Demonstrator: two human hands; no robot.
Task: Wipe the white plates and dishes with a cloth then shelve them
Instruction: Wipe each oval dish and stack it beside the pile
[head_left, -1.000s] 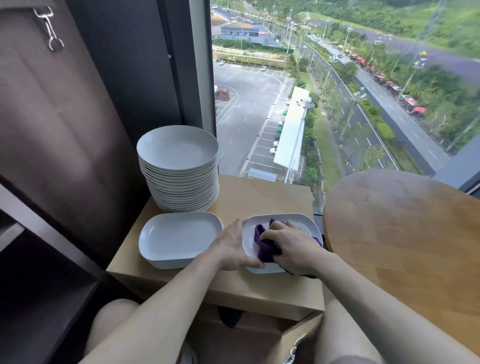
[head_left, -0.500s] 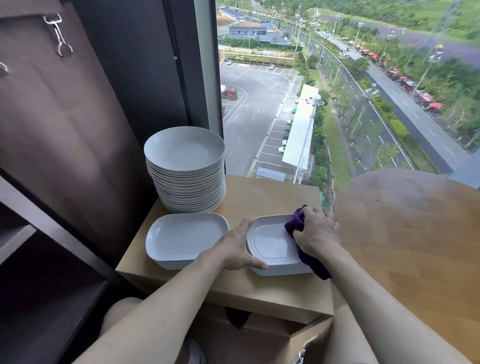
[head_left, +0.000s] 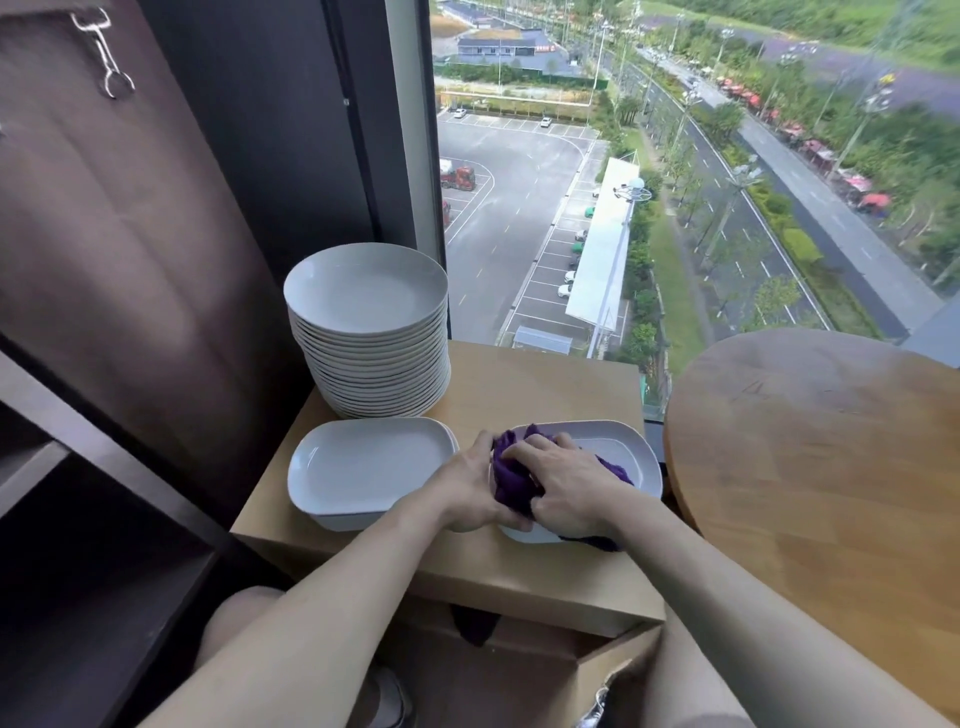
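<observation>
Your right hand (head_left: 566, 483) is bunched tight on the purple cloth (head_left: 511, 475), pressing it into the left end of the rectangular dish (head_left: 623, 447) at the front right corner of the wooden stand (head_left: 545, 384). The dish's long axis runs along the front edge. Your left hand (head_left: 467, 488) seems to pinch its left rim, though the cloth hides those fingers. Half a second ago the cloth worked the dish's far right corner. The shelves (head_left: 104, 467) lie nearer your left hand.
</observation>
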